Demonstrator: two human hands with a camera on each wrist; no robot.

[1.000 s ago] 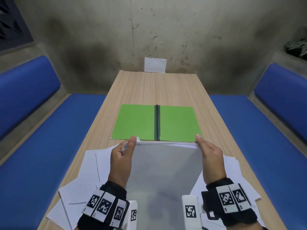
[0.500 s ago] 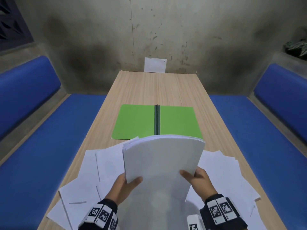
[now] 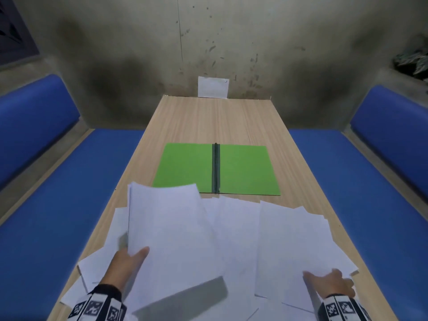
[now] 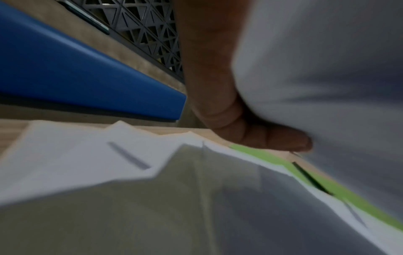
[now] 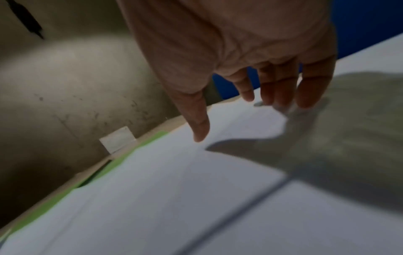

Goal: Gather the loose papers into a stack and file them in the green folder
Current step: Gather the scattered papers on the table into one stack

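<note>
1. Left hand (image 3: 126,262) is gripping a gathered stack of papers (image 3: 171,239) by its near left corner, thumb on top and the other fingers underneath. The stack is lifted off the table (image 3: 208,121) and tilted up toward the far side.
2. Right hand (image 3: 328,283) has nothing in it. Its fingers (image 5: 281,86) are straight and spread (right wrist cam shows this best), tips at or just over the loose sheets (image 3: 294,239) on the right. Can't tell if they actually touch, pic's too blurry.
3. More loose sheets are fanned out under and left of the stack, all over the near end of the table.
4. Green folder (image 3: 243,170) lies open and flat mid-table, dark spine up the middle, nothing on it. The stack's far edge overlaps its near left corner in the head cam.
5. Bg: blue benches (image 3: 69,193) on both sides, and a small white card (image 3: 213,86) against the wall at the far end.
</note>
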